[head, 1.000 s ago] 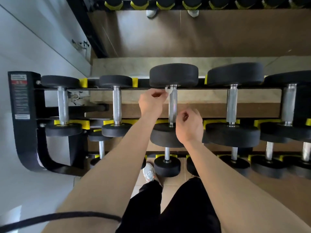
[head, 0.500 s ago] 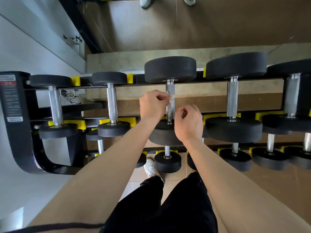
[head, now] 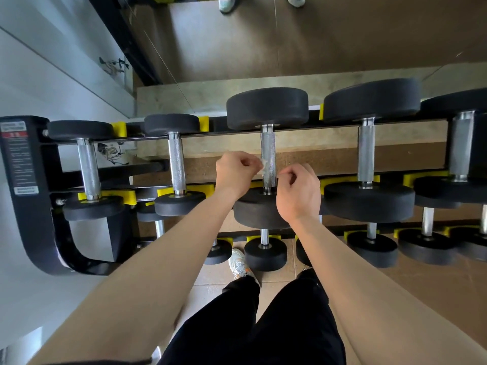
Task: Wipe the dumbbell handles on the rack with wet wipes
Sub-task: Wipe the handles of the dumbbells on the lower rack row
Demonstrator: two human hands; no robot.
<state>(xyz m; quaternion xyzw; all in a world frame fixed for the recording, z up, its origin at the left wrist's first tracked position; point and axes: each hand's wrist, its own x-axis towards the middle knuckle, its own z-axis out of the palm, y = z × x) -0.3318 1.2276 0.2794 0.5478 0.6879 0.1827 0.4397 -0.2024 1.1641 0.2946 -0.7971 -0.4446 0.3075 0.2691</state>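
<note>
A black dumbbell with a knurled steel handle [head: 268, 151] lies on the top tier of the black rack [head: 29, 185], third from the left. A thin, nearly see-through wet wipe [head: 264, 164] is wrapped around the lower part of that handle. My left hand [head: 234, 173] pinches the wipe's left end just left of the handle. My right hand [head: 299, 192] pinches the other end on the right, over the dumbbell's near weight. Both fists are closed.
More dumbbells sit on the top tier: two smaller ones [head: 176, 164] to the left, two larger ones [head: 366, 154] to the right. A lower tier holds several small dumbbells [head: 264, 252]. A mirror wall [head: 290, 43] stands behind the rack. My legs and shoes [head: 238, 264] are below.
Both hands have slid the wipe down the handle, from near the far weight toward the near one. The camera has tilted slightly.
</note>
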